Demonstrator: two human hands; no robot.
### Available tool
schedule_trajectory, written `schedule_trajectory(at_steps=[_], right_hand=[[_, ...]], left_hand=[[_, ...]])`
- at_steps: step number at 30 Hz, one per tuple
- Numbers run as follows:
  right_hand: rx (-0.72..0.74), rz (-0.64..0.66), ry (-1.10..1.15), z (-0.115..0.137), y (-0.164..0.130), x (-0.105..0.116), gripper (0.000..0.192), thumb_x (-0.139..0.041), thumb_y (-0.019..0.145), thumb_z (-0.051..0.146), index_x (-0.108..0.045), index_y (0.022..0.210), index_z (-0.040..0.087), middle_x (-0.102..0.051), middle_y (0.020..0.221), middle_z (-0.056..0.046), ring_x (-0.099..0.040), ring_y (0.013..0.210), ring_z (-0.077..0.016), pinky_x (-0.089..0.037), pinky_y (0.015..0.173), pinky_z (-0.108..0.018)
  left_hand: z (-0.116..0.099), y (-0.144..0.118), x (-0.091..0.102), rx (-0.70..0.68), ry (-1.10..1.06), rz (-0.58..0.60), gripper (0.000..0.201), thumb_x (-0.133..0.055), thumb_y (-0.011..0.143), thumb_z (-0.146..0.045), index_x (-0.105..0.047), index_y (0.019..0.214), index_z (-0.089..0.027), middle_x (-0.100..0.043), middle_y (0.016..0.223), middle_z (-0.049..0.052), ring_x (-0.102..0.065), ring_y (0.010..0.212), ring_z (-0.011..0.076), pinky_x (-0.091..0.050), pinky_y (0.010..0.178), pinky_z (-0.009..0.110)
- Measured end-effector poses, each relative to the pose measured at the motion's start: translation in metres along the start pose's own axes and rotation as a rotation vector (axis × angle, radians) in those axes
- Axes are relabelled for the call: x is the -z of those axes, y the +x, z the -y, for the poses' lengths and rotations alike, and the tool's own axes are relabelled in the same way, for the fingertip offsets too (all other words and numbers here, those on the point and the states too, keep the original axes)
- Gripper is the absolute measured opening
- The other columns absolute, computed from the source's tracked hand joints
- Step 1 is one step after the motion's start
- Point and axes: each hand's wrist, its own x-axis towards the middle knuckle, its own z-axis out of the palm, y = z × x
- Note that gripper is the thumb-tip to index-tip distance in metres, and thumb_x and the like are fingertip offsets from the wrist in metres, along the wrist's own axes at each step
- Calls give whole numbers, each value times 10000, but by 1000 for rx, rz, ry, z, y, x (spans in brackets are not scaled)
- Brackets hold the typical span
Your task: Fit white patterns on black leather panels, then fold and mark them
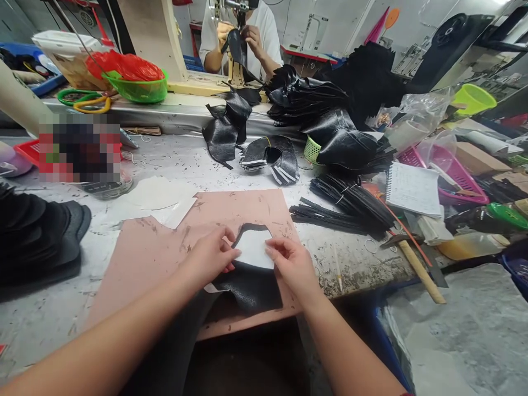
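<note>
A white lining piece (254,248) lies over a dark leather piece (253,289) that drapes toward the table's front edge. My left hand (214,248) pinches the left edge of the white piece, thumb on top. On its opposite edge, my right hand (292,264) has thumb and fingers closed in the same way. A dark rim shows above the white piece, between my hands. Beneath them is a pinkish work sheet (152,264). Whether each pinch takes in the leather as well, I cannot tell.
Stacked black pieces (41,236) stand at the left. Bundled black strips (350,203), a notebook (413,188) and a hammer (421,269) lie to the right. Behind, a person (264,38) works at a sewing machine, near piled black leather (305,96). Scissors (88,102) rest on the ledge.
</note>
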Motion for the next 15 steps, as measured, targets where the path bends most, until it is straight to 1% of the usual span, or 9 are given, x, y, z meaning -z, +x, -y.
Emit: schedule_trajectory(at_steps=[2,5,10,12,15], right_hand=[[75,-25,-106,-1,5,0,157,-591,719,269,-669,827,187,-679,828,-38,-608,754,-177,-480,732,-317],[179,-37,-219,-3,11,-1,134,-591,724,232,-686,813,198,-687,850,-40,-617,808,-193,-481,768,-335],[249,-56,-285,-6,12,0,133,-583,751,211,-688,833,206,-685,833,-36,-622,799,-185,-491,759,-328],[263,-58,-303,-6,12,-1,131,-580,755,197,-688,829,209,-683,821,-31,-621,786,-180,-492,753,-322],[281,-53,-334,-5,11,-1,132,-580,757,185,-687,829,215,-682,819,-27,-619,787,-178,-489,755,-322]], left_hand=[[1,4,0,-94,189,-43,94,-540,705,-300,-489,742,-231,-572,570,-59,-572,501,138,-425,497,245],[2,8,-1,-176,384,-82,107,-513,731,-331,-536,707,-229,-593,603,-29,-568,565,157,-403,561,263],[6,7,-3,-290,487,-125,188,-473,773,-368,-594,729,-231,-650,727,5,-575,688,178,-395,635,263],[8,6,-4,-305,504,-146,201,-459,784,-358,-608,732,-233,-664,761,7,-581,705,178,-396,654,258],[8,5,-5,-313,523,-164,203,-455,787,-336,-617,724,-230,-664,748,6,-585,706,177,-396,658,253]])
